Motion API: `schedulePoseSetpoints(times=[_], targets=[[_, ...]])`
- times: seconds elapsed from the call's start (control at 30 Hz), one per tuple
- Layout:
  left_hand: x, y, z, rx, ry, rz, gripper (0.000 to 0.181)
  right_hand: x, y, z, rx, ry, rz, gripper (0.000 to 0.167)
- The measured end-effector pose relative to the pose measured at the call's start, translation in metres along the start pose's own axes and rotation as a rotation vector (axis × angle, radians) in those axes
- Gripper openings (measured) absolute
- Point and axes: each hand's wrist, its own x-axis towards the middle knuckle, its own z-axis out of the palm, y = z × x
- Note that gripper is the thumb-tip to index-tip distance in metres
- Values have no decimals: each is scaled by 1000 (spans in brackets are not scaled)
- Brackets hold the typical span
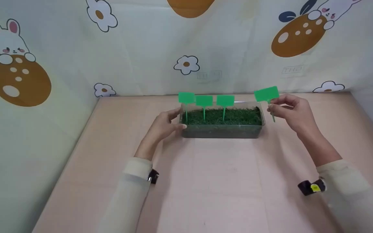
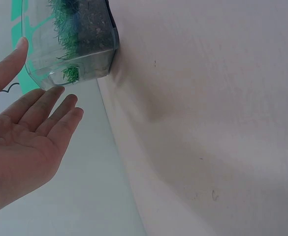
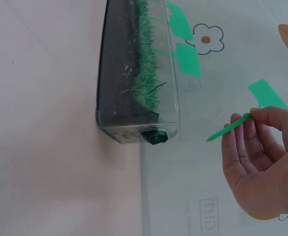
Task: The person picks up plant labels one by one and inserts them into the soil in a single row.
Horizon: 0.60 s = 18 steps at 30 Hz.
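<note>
In the head view, a clear plastic planter box (image 1: 222,132) holds dark soil and green grass (image 1: 238,113). Three green plant labels (image 1: 204,101) stand upright in its left and middle part. My left hand (image 1: 165,124) is at the box's left end, thumb by the front corner; in the left wrist view its fingers (image 2: 45,105) are fairly straight and spread against the end's rim. Beyond the right end, my right hand (image 1: 295,111) pinches another green plant label (image 1: 266,94) between thumb and fingers. Its pointed stem slants downward, apart from the grass.
The box stands on a pale wooden table (image 1: 212,181), near the back edge. Behind it hangs a white cloth (image 1: 147,42) printed with rabbits and flowers. A small dark device is on each wrist.
</note>
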Motion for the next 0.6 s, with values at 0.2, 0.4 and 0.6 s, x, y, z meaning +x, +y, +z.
schedulePoseSetpoints(times=[0.2, 0.4, 0.6], targets=[[-1, 1, 0, -3, 5, 7, 71, 8, -2, 10, 29, -4, 14, 11], [-2, 0, 0, -4, 8, 13, 71, 16, -2, 22, 24, -23, -12, 29], [-1, 0, 0, -5, -1, 23, 71, 25, 0, 34, -9, -43, -35, 34]])
